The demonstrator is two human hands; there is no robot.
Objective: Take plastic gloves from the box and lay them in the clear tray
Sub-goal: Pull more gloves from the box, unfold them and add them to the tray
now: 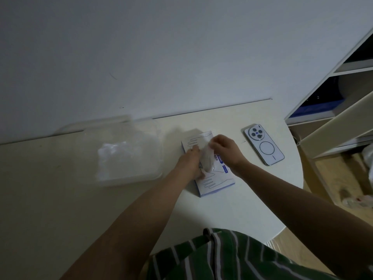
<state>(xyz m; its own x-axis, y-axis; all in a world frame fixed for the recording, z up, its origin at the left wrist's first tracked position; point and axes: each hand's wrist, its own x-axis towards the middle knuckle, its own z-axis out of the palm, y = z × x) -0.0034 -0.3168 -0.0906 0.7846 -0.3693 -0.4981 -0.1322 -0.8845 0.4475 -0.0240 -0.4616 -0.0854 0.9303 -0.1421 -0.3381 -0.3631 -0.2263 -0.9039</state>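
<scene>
Dim room in a home: a rounded white table against a plain white wall, a pale blue smartphone lying face down, white open shelving, wood-patterned floor.

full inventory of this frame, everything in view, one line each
table: 1, white, under everything
tray: 1, clear, left side of table
pile: 1, whitish clear gloves, in tray; number of gloves unclear
box: 1, white with blue, mid-table, right of tray
glove: 1, translucent, sticking up out of box
phone: 1, pale blue, face down, right of box
shelf: 1, white, far right
shirt: 1, green with white stripes, bottom edge
left hand: 1, rests on box
right hand: 1, pinches glove above box
</scene>
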